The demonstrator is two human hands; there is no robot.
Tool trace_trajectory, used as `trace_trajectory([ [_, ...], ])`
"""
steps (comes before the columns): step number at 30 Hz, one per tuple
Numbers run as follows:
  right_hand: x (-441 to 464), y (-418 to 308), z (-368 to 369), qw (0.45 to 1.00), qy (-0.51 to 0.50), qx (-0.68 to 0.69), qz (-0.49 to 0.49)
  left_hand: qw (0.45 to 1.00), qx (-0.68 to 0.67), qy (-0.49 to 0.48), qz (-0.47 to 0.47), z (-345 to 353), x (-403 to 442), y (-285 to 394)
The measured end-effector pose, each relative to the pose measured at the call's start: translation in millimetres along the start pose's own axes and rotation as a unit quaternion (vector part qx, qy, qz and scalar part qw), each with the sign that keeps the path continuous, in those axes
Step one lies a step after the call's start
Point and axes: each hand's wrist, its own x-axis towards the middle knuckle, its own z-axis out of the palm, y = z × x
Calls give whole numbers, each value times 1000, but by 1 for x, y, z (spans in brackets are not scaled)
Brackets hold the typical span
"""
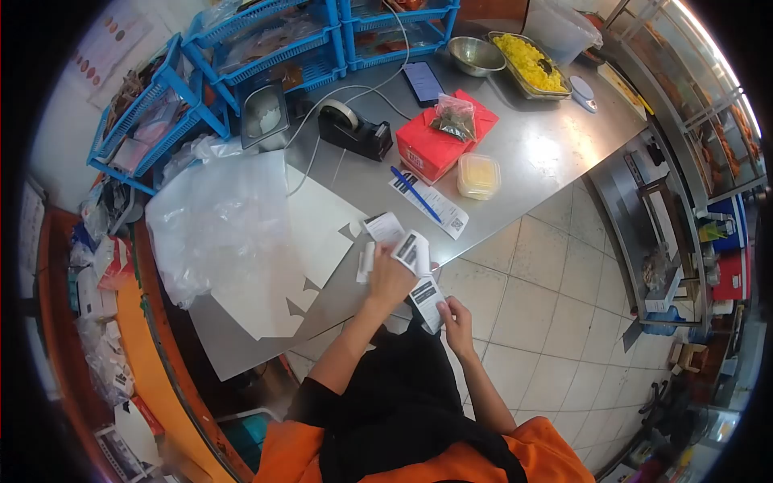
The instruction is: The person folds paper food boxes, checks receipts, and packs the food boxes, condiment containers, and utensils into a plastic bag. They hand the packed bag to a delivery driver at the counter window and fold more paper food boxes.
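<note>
At the table's near edge, my left hand (pixel 390 280) is closed on a printed paper slip (pixel 413 251), which curls up above my fingers. My right hand (pixel 457 324) pinches the side of another printed paper slip (pixel 427 304), hanging just below the first. Whether the two slips are one strip, I cannot tell. More printed paper (pixel 383 227) lies on the table behind my left hand. Farther back, a blue pen (pixel 416 195) rests across a long receipt (pixel 448 219). Next to it are a red box (pixel 427 153) topped by a small bag of green herbs (pixel 454 117), and a lidded clear tub (pixel 479 176).
White card sheets (pixel 322 217) and plastic bags (pixel 217 209) cover the table's left side. Behind stand a tape dispenser (pixel 354 130), a phone (pixel 423 84), a steel bowl (pixel 477 56), a tray of yellow food (pixel 527 64) and blue racks (pixel 270 60). A cable (pixel 386 84) crosses the table.
</note>
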Motion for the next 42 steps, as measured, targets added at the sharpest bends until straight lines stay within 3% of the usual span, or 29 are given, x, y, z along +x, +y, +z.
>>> trace_trajectory([
  [2, -1, 19, 2, 999, 23, 0, -23, 998, -29, -53, -11, -5, 1, -7],
  [5, -5, 44, 20, 996, 18, 90, 0, 996, -45, -53, -61, -5, 0, -3],
  [7, -16, 70, 46, 977, -157, 133, 57, 996, -22, -61, -59, 2, -3, -9],
  [9, -31, 63, 56, 964, -229, -138, -2, 996, -2, -71, -50, 2, -4, -9],
  [10, -38, 55, 51, 986, -120, -110, 35, 996, -7, -79, -47, -2, -3, -10],
  [11, -35, 21, 39, 986, -121, -115, 26, 995, -13, -83, -48, -7, 2, -11],
  [12, -31, -24, 26, 997, -1, -69, 46, 981, -111, -131, -88, -26, 12, -10],
  [13, -22, -52, 16, 990, 120, -20, 69, 981, -112, -129, -92, -26, 11, -22],
  [15, 9, -72, -1, 958, 161, -146, -190, 861, -424, -193, -205, -23, 3, -44],
  [17, 45, -119, 15, 934, 144, -244, -217, 852, -436, -197, -214, -38, 10, -48],
  [19, 79, -132, 41, 862, 116, -385, -308, 714, -637, -134, -259, -33, 8, -69],
  [20, 85, -128, 46, 861, 111, -382, -315, 636, -707, -104, -291, -31, 4, -80],
  [21, 94, -122, 52, 873, 87, -375, -300, 641, -705, -93, -290, -40, 2, -79],
  [23, 111, -116, 62, 880, 50, -363, -304, 544, -752, -4, -373, -59, -10, -75],
  [26, 119, -117, 55, 905, 1, -332, -266, 500, -752, 28, -429, -75, -36, -70],
  [28, 121, -140, 61, 952, 19, -166, -257, 446, -773, 37, -449, -80, -53, -61],
  [31, 95, -188, 81, 912, -101, -258, -302, 450, -774, 72, -440, -105, -51, -31],
  [32, 92, -199, 90, 905, -133, -244, -321, 492, -757, 85, -421, -112, -49, -26],
  [33, 93, -206, 97, 899, -156, -240, -332, 491, -754, 111, -421, -119, -46, -20],
  [35, 99, -221, 111, 883, -238, -148, -376, 566, -641, 305, -420, -133, -47, -12],
  [36, 100, -232, 117, 878, -321, -135, -329, 546, -653, 316, -419, -141, -54, -14],
  [37, 97, -238, 126, 868, -343, -135, -333, 539, -647, 339, -420, -147, -61, -15],
  [41, 68, -268, 170, 858, -346, -68, -373, 518, -592, 469, -402, -177, -95, -18],
  [42, 60, -276, 182, 796, -382, -129, -451, 499, -592, 496, -393, -186, -106, -20],
])
